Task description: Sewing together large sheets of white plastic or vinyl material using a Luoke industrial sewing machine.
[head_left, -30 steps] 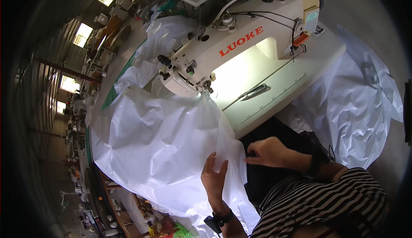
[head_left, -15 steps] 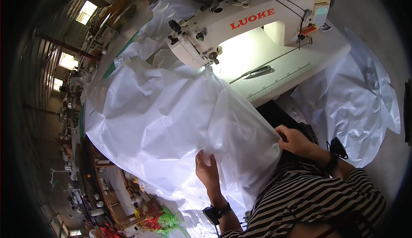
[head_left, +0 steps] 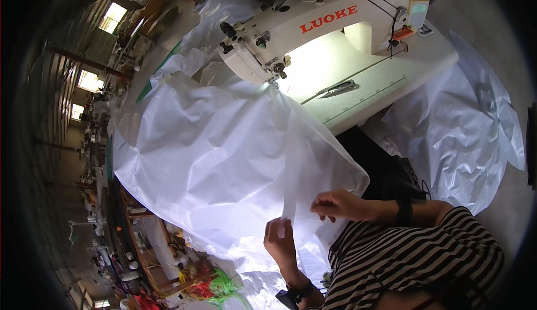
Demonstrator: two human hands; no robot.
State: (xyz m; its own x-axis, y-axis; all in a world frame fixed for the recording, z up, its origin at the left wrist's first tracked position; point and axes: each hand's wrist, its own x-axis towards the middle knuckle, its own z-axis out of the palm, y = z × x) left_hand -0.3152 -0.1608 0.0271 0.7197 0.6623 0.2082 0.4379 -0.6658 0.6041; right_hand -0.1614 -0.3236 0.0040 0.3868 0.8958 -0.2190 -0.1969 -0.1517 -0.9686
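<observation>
A large white plastic sheet (head_left: 207,142) spreads from under the sewing machine's head (head_left: 251,61) down toward my lap, creased and slightly see-through. A narrow translucent strip (head_left: 291,170) runs over it from near the needle (head_left: 273,84) toward me. My left hand (head_left: 281,245) is closed on the lower end of this strip, fingers pinched together. To its right, my right hand (head_left: 340,205) hovers over the sheet, fingers loosely bent and apart, with nothing visible in them. Whether its fingertips touch the sheet I cannot tell.
Small metal thread snips (head_left: 338,88) lie on the lit machine bed (head_left: 380,86). More white sheeting (head_left: 464,136) hangs at the right. Green and red strands (head_left: 221,287) lie at the lower left, beside cluttered shelving. A control box (head_left: 418,13) sits on the machine's right end.
My right hand has let go of the sheet's right edge and moved left and down. My left hand has lowered slightly and closed on the strip, which now shows stretched toward the needle.
</observation>
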